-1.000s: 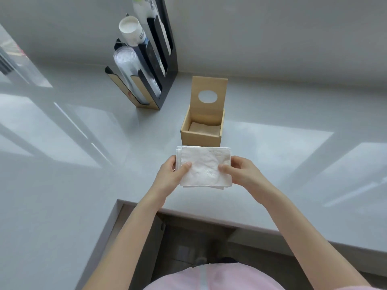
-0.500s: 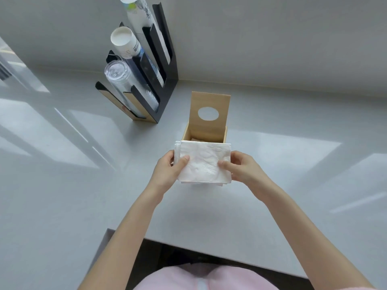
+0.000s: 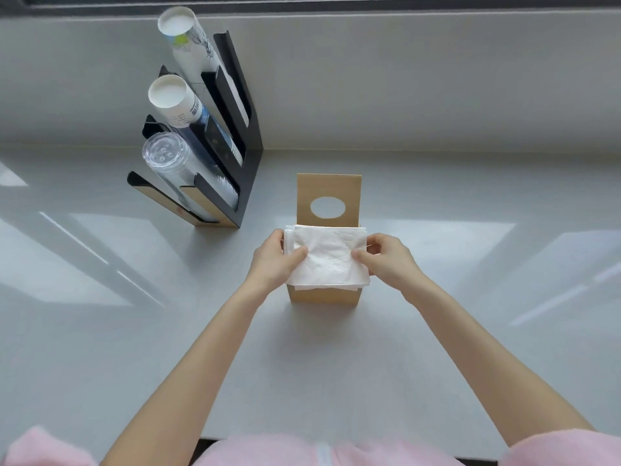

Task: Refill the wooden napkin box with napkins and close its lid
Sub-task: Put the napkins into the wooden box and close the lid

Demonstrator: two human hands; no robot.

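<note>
Holding napkins (image 3: 327,260) between 2 hands' fingers (image 3: 297,255) — above the box (image 3: 324,295).

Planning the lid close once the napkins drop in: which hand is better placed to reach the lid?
Marginally the right hand: it grips the napkin stack a little nearer the upright lid. The left hand sits lower. Both are occupied for now.
</note>
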